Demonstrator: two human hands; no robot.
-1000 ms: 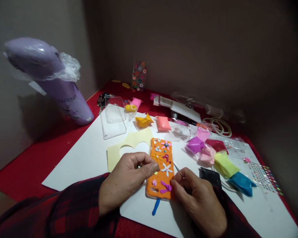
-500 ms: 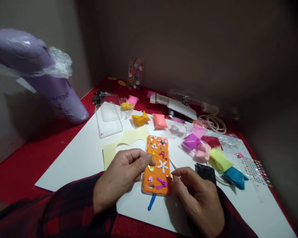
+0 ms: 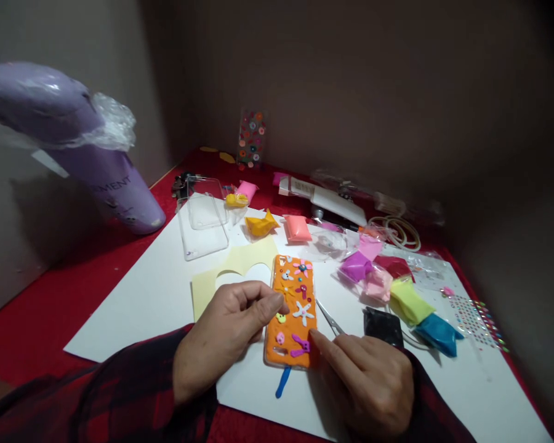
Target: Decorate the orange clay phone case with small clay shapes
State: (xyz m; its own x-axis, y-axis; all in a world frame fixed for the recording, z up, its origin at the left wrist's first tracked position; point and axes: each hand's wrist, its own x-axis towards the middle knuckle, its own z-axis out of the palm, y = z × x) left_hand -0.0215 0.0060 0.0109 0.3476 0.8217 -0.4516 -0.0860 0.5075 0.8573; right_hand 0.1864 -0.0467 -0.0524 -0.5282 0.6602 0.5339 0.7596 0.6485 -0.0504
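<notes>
A phone case (image 3: 292, 335) covered in orange clay lies on the white sheet, decorated with small clay flowers, bunny-like shapes and beads. My left hand (image 3: 231, 332) hovers over its left edge, thumb and forefinger pinched together; anything between them is too small to make out. My right hand (image 3: 364, 375) is at the lower right edge, its forefinger stretched out and the tip touching the orange clay, the other fingers curled under. Beside that hand lies a thin silver metal tool (image 3: 331, 317), partly covered. A blue stick (image 3: 282, 382) pokes out below the case.
Clear phone cases (image 3: 205, 240) and a cut yellow paper (image 3: 203, 292) lie to the left. Behind are orange-yellow clay (image 3: 261, 224), a coral clay packet (image 3: 297, 228) and several coloured packets (image 3: 409, 301). A bead sheet (image 3: 473, 317) lies right, a purple bottle (image 3: 115, 178) stands left.
My right hand has moved left and turned palm-down, its forefinger now reaching the case's edge. More of the silver tool shows. My left hand stays nearly still.
</notes>
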